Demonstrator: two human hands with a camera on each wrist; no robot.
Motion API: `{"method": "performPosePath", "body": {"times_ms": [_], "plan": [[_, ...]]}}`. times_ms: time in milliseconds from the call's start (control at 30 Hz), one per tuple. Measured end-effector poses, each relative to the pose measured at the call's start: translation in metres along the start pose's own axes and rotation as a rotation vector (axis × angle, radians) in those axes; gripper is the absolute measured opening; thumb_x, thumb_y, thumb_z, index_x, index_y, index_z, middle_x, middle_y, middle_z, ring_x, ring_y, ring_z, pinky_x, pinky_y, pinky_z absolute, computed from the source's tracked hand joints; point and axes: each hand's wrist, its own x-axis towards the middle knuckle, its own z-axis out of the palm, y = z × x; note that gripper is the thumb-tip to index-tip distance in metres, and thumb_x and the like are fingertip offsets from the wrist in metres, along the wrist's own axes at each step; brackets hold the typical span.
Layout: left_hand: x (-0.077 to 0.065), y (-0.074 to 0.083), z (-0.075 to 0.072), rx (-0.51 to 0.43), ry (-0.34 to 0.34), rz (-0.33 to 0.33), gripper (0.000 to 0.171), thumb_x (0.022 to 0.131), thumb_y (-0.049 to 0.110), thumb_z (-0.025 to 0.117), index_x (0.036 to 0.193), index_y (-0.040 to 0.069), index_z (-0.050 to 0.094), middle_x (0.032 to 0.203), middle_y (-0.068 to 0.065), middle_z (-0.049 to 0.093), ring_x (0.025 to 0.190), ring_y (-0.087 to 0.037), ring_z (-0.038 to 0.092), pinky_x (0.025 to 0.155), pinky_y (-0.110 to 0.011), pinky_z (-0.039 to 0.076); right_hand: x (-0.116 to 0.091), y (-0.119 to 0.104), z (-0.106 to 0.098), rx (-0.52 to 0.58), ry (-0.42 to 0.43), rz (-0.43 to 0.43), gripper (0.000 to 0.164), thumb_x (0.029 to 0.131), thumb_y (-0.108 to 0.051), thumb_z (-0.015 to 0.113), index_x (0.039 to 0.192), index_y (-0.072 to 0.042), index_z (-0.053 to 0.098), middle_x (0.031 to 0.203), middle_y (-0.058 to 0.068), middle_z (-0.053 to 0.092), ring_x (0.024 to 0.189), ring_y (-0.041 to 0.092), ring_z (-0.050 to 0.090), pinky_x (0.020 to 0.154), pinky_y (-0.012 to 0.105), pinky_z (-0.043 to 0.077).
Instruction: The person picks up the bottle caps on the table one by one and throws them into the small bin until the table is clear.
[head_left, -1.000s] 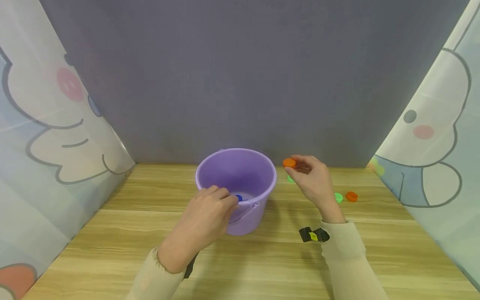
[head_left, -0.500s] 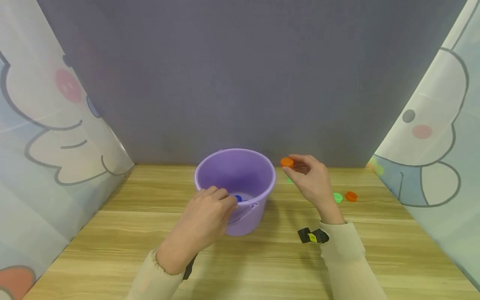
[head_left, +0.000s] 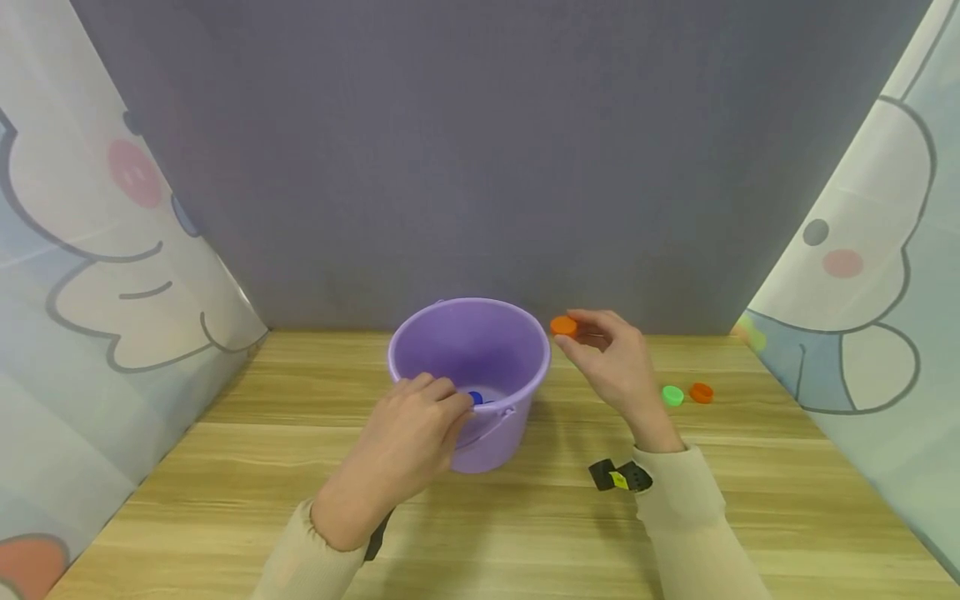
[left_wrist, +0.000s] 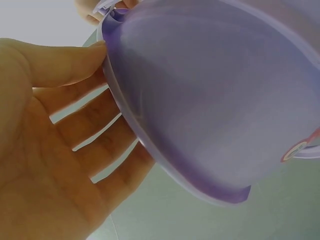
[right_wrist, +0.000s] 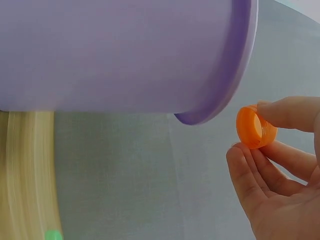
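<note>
Both hands are busy, the left hand [head_left: 408, 429] gripping the purple bucket [head_left: 493, 450] by its rim, the right hand [head_left: 617, 365] pinching an orange cap [head_left: 563, 326] close beside it.

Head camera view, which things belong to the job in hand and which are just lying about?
Belongs to the job:
purple bucket, rim held by the left hand
orange cap, pinched in the right hand
blue piece inside the bucket
likely the loose green cap and second orange cap

Just there:
grey backdrop
cartoon-print sheet on the right
</note>
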Motion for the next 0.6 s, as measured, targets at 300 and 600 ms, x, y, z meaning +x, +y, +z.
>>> {"method": "performPosePath", "body": {"times_ms": [300,600], "plan": [[0.0,0.0,0.001,0.004,-0.004,-0.005,0.015,0.085,0.009,0.079,0.081,0.016,0.066,0.073,0.006,0.057,0.067,-0.017,0.051,0.062,-0.032,0.043,-0.001,-0.003,0.008,0.036,-0.007,-0.021,0.041,0.087,-0.004,0.079,0.123,0.008,0.066,0.112,0.018,0.066,0.102,0.028,0.067,0.091,0.025,0.054],[0.0,0.0,0.001,0.006,0.002,-0.007,0.015,0.085,0.009,0.078,0.08,0.016,0.066,0.072,0.006,0.055,0.066,-0.017,0.05,0.061,-0.031,0.042,-0.003,-0.007,0.012,0.047,0.001,-0.037,0.039,0.086,-0.003,0.08,0.122,0.006,0.068,0.111,0.017,0.066,0.102,0.028,0.068,0.09,0.026,0.055]]}}
